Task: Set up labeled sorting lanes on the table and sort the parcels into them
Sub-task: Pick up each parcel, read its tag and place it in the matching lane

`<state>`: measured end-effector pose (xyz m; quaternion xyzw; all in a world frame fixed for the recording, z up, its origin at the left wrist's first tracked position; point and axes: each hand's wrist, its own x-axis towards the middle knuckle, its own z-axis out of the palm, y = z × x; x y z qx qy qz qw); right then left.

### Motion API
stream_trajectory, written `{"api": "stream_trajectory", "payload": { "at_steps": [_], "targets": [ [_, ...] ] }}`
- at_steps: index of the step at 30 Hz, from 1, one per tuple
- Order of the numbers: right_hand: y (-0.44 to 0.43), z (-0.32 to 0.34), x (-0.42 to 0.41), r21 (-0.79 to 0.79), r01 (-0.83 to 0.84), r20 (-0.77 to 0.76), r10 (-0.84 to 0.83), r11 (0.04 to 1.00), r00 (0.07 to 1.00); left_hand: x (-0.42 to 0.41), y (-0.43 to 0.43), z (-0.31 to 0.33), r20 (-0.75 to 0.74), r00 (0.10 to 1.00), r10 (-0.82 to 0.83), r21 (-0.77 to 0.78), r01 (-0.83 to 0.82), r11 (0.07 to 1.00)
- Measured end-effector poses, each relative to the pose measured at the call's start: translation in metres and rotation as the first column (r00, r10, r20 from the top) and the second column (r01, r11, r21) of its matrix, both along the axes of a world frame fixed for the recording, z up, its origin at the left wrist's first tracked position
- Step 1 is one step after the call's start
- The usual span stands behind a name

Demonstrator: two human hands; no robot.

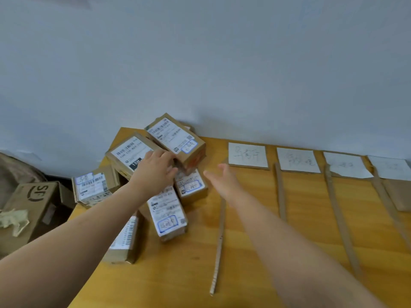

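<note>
A heap of several brown parcels with white shipping labels lies at the table's left end. The top parcel sits tilted on the heap, next to a parcel with a black patch on its label. My left hand rests on the heap, its fingers reaching against the near end of the top parcel. Just right of the heap, my right hand hovers with fingers spread and holds nothing. Along the wall lie white lane labels on cardboard: the first label, the second label and two more to the right. Cardboard divider strips run toward me between the lanes.
The wooden table stands against a pale wall. Left of it and lower down stands an open brown carton with crumpled paper on it. More divider strips lie to the right, and a cardboard piece lies at the right edge.
</note>
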<state>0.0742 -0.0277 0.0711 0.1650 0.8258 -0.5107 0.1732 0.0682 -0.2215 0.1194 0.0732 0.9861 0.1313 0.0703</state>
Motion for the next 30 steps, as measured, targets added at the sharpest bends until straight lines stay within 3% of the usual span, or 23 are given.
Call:
{"api": "stream_trajectory", "payload": {
  "at_steps": [5, 10, 18, 25, 27, 30],
  "targets": [
    [-0.027, 0.005, -0.040, -0.008, 0.186, -0.019, -0.186, 0.982, 0.982, -0.018, -0.025, -0.006, -0.028, 0.997, -0.076, 0.030, 0.076, 0.997],
    [-0.040, 0.009, -0.068, -0.152, 0.134, 0.073, -0.124, 0.979, 0.990, -0.039, -0.030, -0.006, -0.059, 0.996, -0.074, 0.064, 0.078, 0.995],
    [-0.042, 0.001, -0.072, -0.306, 0.223, 0.166, -0.179, 0.925, 0.970, -0.051, -0.031, -0.008, -0.036, 0.995, -0.088, -0.018, 0.087, 0.996],
    [-0.025, 0.025, -0.067, -0.399, 0.173, 0.081, -0.154, 0.900, 0.985, -0.046, -0.021, -0.003, 0.026, 0.999, -0.018, -0.078, 0.020, 0.997],
    [-0.017, 0.029, -0.061, -0.415, 0.173, 0.055, -0.165, 0.893, 0.985, -0.045, -0.015, 0.003, 0.022, 0.999, 0.034, -0.018, -0.033, 0.999],
    [-0.004, 0.038, -0.049, -0.484, 0.206, 0.019, -0.224, 0.851, 0.974, -0.038, -0.001, 0.016, -0.018, 0.997, 0.078, 0.220, -0.072, 0.973]
  ]
}}
